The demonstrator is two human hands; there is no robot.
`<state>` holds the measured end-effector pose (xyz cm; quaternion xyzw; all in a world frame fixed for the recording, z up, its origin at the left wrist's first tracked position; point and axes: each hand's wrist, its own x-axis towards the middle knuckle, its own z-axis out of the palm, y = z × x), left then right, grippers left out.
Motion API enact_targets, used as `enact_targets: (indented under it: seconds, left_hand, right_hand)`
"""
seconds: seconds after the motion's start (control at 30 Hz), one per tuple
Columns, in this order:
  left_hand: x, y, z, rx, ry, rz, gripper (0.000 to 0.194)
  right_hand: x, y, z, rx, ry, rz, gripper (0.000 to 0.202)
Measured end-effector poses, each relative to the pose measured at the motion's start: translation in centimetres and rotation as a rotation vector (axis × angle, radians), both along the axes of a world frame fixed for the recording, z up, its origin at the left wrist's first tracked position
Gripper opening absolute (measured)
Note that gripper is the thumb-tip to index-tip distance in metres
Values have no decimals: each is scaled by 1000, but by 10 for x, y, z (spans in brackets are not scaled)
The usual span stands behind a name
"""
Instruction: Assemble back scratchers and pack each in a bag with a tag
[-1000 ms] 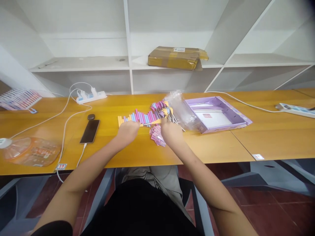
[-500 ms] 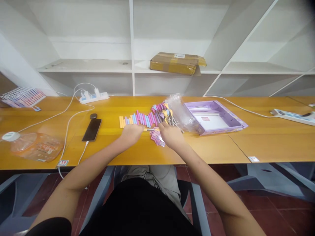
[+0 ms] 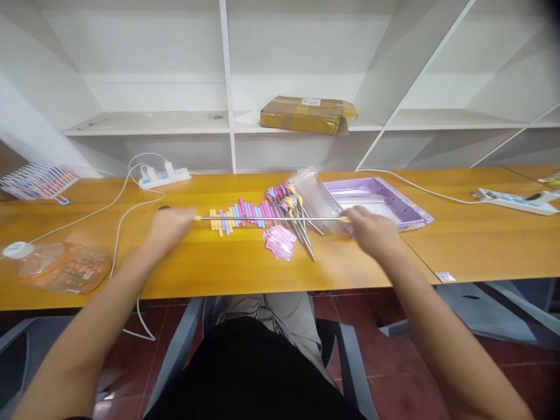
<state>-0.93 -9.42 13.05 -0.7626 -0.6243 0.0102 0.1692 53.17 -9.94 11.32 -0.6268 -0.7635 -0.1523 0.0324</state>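
— What have your fingers got?

— My left hand (image 3: 168, 226) pinches one end of a thin metal rod (image 3: 271, 219), and my right hand (image 3: 370, 228) pinches the other end. Both are blurred, but the fingers are closed on the rod's tips.

— Where is the rod?

— Stretched level between my hands, just above the table (image 3: 227, 268), crossing over the row of coloured sticks (image 3: 240, 213).

— And around it?

— Under its right half lie more rods with little hand-shaped tips (image 3: 291, 204) and a pile of pink tags (image 3: 279, 242). A clear bag (image 3: 312, 192) sits beside my right hand, then a purple box (image 3: 385, 198). A power strip (image 3: 164, 175) lies beyond my left hand and a bottle (image 3: 56, 268) on its side at far left.
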Motion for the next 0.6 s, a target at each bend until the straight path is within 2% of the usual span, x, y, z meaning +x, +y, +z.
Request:
enact_targets:
  seconds: [0.03,0.1,0.17,0.27,0.4,0.5,0.6]
  left_hand:
    - [-22,-2,0,9,52,34,36]
    - [-52,-6,-4,-65,104,10,34]
    - [-63,-10,-11,-116,96,-18,33]
    - [-56,-13,-15,-136,86,7,32]
    - [-48,-16,-5,-133,113,54,34]
    - [-50,-19,-2,-120,115,50,33]
    - [-51,-20,-8,-129,96,52,30]
  right_hand:
    - [28,1,-3,4,24,-27,39]
    - [70,3,-11,-17,49,-68,37]
    - [87,3,-18,-24,83,-92,38]
    - [81,3,-21,-77,171,-92,43]
    - [66,2,-15,-164,274,-112,50]
    - [63,0,-12,-119,290,-220,47]
    - [64,0,-14,-71,250,-342,36]
